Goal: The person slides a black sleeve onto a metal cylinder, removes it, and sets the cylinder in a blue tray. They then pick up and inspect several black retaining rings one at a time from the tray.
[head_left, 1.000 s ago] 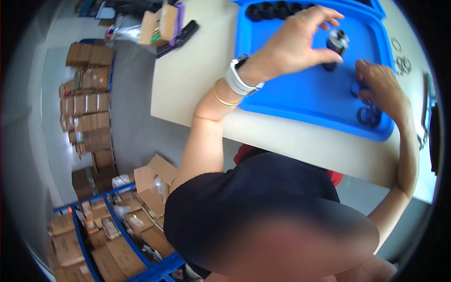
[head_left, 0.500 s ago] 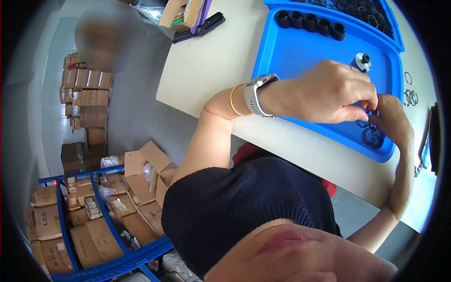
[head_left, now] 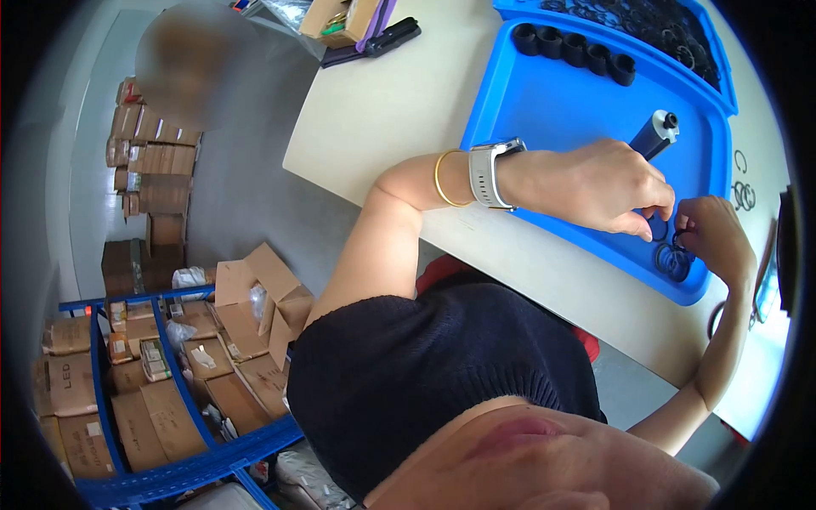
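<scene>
My left hand point(head_left: 608, 187), wearing a watch, hovers over the near right part of the blue tray point(head_left: 544, 110). Its thumb and fingers are curled close together; what they hold, if anything, cannot be made out. A black ring point(head_left: 659, 227) shows just beneath the fingertips. My right hand point(head_left: 721, 234) is at the tray's right side, its fingers closed around a dark ring point(head_left: 681, 239). Several loose black rings point(head_left: 673, 262) lie below it in the tray corner. Behind my left hand a grey-black cylinder point(head_left: 655, 134) with a black tip leans in the tray.
Several short black tubes point(head_left: 574, 51) line the tray's far edge. Another blue tray point(head_left: 722, 83) beyond holds many black rings. Loose rings point(head_left: 744, 195) lie on the table point(head_left: 374, 110) at right. A box and a black case point(head_left: 393, 38) are at back left; cartons point(head_left: 246, 399) fill a rack.
My two hands, close together before, have drawn apart, the right one slightly down and right. More of the cylinder shows now. The whole view has shifted a little.
</scene>
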`<state>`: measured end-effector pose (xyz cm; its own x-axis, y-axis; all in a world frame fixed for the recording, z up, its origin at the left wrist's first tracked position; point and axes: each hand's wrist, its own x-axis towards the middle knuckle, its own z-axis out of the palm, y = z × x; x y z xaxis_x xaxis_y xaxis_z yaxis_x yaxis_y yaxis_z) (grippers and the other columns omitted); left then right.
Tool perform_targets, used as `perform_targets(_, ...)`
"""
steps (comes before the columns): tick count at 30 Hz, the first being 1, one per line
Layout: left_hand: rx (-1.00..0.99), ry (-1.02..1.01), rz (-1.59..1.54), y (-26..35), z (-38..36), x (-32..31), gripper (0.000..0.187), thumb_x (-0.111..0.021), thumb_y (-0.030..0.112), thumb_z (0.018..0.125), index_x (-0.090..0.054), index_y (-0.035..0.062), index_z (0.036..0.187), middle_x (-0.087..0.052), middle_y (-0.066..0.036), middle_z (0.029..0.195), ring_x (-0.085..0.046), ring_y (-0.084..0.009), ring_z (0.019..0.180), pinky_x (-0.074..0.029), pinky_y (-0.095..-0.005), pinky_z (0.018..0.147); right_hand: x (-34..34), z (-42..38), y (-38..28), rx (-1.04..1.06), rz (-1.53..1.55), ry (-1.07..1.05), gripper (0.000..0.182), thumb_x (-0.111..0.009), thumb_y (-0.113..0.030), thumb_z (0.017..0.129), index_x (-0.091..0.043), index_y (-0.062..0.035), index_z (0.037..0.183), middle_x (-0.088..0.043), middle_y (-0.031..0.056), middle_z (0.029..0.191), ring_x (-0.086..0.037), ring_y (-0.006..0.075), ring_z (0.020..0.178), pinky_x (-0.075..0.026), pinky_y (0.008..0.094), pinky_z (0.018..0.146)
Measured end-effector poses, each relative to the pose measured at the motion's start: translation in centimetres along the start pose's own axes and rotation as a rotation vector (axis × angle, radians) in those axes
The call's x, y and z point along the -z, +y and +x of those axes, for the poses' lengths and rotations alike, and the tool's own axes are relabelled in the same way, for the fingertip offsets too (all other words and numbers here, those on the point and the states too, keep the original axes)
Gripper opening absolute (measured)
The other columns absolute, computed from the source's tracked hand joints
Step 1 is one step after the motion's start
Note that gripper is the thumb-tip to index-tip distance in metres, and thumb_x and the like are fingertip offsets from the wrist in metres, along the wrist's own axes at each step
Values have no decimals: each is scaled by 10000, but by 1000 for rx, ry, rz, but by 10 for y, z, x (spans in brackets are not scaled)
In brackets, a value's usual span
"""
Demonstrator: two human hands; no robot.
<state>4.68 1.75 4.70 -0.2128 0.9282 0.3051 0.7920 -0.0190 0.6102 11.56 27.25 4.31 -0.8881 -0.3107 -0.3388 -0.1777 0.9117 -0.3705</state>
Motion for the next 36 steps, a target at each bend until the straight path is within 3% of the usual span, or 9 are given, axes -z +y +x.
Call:
perform_targets(11,175,-34,-242,-15,3,-5,327,-747,177,923,-645,-11,1171,-752,-161,981,-735,-233,819,-568,-333,715,19,-6,-13,117,571,70,185,-703,33,851,-599,-9,997,-591,20,712,-538,69,572,-413,248,509)
perform_targets(14,483,-152,-540,-11,7,6,225,-673,120,989,-629,-19,1160,-760,-117,996,-687,-135,782,-556,-268,675,18,1,-16,170,622,71,240,-668,65,834,-600,11,1058,-635,45,783,-557,83,573,-453,246,541)
perform_targets(15,461,-158,-583,-15,5,7,198,-657,114,998,-630,-19,1143,-760,-123,1002,-672,-121,769,-550,-254,670,16,3,-17,217,605,99,191,-684,13,892,-615,-3,1070,-636,37,828,-577,74,633,-466,227,539)
perform_targets(16,446,-163,-621,-18,5,5,173,-641,107,1008,-631,-18,1127,-760,-128,1009,-657,-106,756,-543,-239,664,52,-6,-58,-93,471,-58,259,-771,-160,888,-695,10,1067,-735,82,839,-689,150,724,-543,299,642)
perform_targets(17,433,-155,-623,-19,4,3,169,-643,121,1007,-632,-14,1109,-763,-118,977,-662,-106,745,-548,-244,661,-1,15,-16,243,770,116,153,-698,-67,933,-657,-38,1077,-627,13,793,-575,59,686,-462,223,530)
perform_targets(18,426,-141,-615,-19,2,3,168,-645,134,1006,-634,-10,1091,-765,-107,946,-667,-106,735,-552,-248,658,48,-7,-53,39,527,-20,241,-725,-130,929,-675,13,1116,-724,47,807,-638,79,663,-512,242,583)
perform_targets(20,406,-183,-605,-24,2,4,155,-640,140,1011,-640,-5,1069,-770,-106,942,-661,-95,731,-542,-233,649,25,-2,-25,368,751,81,233,-728,-123,925,-677,6,1112,-725,49,778,-661,93,653,-516,248,571)
perform_targets(31,375,-74,-692,-25,0,3,178,-565,128,1055,-611,-26,1131,-747,-184,1010,-685,-137,788,-547,-258,679,36,-8,-40,10,596,53,240,-713,-113,931,-660,24,1121,-733,67,772,-710,109,671,-554,242,581)
perform_targets(36,353,-90,-696,-41,-7,8,210,-564,155,1064,-629,-29,1139,-745,-178,949,-686,-139,743,-553,-257,648,22,-19,-34,306,554,262,242,-703,-80,930,-653,43,1133,-726,73,775,-705,111,658,-560,236,587)
